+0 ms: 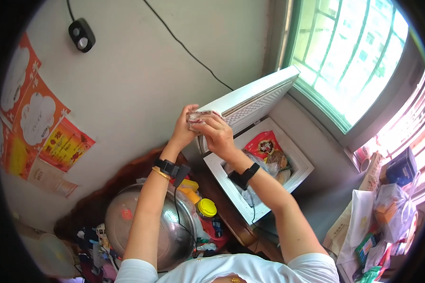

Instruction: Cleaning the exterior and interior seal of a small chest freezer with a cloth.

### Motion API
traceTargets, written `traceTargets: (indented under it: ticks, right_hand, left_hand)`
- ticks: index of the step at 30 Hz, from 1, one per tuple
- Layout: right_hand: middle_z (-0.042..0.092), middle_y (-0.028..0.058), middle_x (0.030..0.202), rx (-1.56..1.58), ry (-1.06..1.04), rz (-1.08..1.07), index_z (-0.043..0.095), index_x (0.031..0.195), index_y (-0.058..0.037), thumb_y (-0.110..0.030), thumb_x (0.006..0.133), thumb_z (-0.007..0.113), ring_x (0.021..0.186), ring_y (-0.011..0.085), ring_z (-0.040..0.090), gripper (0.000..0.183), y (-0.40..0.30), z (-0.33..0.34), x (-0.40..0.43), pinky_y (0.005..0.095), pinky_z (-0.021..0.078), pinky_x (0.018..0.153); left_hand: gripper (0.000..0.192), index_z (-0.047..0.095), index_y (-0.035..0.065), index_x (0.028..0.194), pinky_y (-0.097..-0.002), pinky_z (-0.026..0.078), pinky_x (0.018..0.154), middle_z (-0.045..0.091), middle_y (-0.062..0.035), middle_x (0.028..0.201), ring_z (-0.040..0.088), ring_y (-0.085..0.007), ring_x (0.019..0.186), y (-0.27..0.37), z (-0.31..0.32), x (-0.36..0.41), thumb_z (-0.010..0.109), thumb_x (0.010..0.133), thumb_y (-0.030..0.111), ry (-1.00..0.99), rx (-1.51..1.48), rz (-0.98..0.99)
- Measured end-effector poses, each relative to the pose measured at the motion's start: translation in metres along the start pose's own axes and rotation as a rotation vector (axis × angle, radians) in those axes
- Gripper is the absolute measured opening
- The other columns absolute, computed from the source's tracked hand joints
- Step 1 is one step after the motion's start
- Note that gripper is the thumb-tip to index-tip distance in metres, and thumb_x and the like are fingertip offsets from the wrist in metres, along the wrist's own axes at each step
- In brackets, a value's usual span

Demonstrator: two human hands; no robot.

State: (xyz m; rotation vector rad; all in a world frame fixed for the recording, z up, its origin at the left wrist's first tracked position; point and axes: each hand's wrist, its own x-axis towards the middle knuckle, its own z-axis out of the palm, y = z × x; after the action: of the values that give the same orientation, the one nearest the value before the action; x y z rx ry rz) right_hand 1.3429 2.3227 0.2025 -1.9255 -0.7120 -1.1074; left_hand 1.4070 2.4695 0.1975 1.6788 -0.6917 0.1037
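Both of my hands are raised over the near corner of a white chest freezer's lid [258, 95], which stands tilted up. Between them is a small wrapped packet [197, 116], whitish with dark red patches, perhaps frozen meat. My left hand [182, 129] grips its left side, while my right hand [217, 134] covers its right part with bent fingers. Below and to the right, the chest freezer [249, 212] is open. Inside it lie a red food bag [264, 145] and clear plastic bags [249, 196], partly hidden by my right forearm.
A large perforated metal basin [127, 219] and a yellow-lidded jar [207, 207] stand at lower left. Bags and boxes crowd a surface at right, including a tied plastic bag [393, 208]. A barred window [347, 53] is above. A black cable [184, 47] hangs along the wall.
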Motion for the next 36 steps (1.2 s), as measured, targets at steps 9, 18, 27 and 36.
traceTargets:
  ticks: [9,18,27,36]
  right_hand:
    - [0.066,0.0065,0.104,-0.196,0.151,0.017,0.067,0.100,-0.0115,0.004,0.074,0.061,0.104,0.0273,0.062,0.030,0.108,-0.068,0.008,0.0463,0.0408,0.105]
    - [0.058,0.0160,0.124,-0.349,0.553,0.338,0.061,0.120,-0.0088,-0.003,0.084,0.058,0.116,0.0338,0.054,0.036,0.283,-0.149,0.025,0.0386,0.0430,0.098]
    - [0.055,0.0187,0.131,-0.117,0.913,0.499,0.052,0.130,-0.0006,-0.009,0.091,0.055,0.125,0.0332,0.049,0.039,0.249,-0.076,0.044,0.0400,0.0373,0.106]
    - [0.042,0.0272,0.139,-0.087,0.786,0.498,0.037,0.138,0.0052,-0.005,0.089,0.056,0.133,0.0432,0.035,0.054,0.138,0.005,0.026,0.0455,0.0297,0.111]
  left_hand:
    - [0.051,0.058,0.0030,0.100,-0.0322,0.049,0.077,0.066,-0.0101,0.089,0.063,-0.0214,0.083,0.026,-0.015,0.020,0.080,0.055,0.011,-0.010,0.439,-0.096]
    - [0.053,0.051,0.0046,0.104,-0.0343,0.048,0.077,0.063,-0.0121,0.087,0.062,-0.0248,0.083,0.034,-0.020,0.047,0.078,0.058,0.011,-0.126,0.658,-0.133]
    - [0.056,0.050,0.0028,0.108,-0.0349,0.046,0.081,0.061,-0.0143,0.093,0.060,-0.0259,0.088,0.034,-0.019,0.054,0.076,0.060,0.011,-0.150,0.731,-0.108]
    - [0.056,0.051,0.0025,0.110,-0.0345,0.045,0.084,0.060,-0.0130,0.097,0.058,-0.0250,0.092,0.031,-0.025,0.051,0.075,0.061,0.011,-0.173,0.713,-0.148]
